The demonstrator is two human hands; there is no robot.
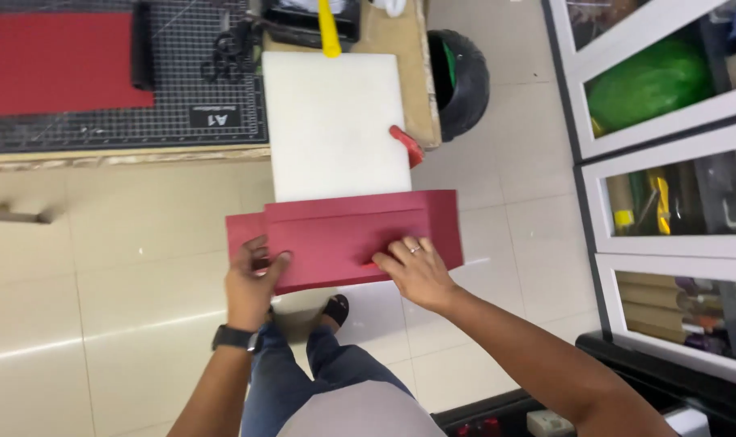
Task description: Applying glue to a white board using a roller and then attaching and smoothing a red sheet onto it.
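A dark red folded card piece lies across the near end of a white board that juts out from the table edge. My left hand grips the card's left end, thumb on top. Its wrist wears a black watch. My right hand, with a ring on one finger, presses flat on the card's lower right part. A small red tool pokes out beside the board's right edge.
A black gridded cutting mat with a red sheet, a black roll and scissors lies on the wooden table. A yellow handle sits at the board's far end. A black bin and glass-fronted cabinets stand right.
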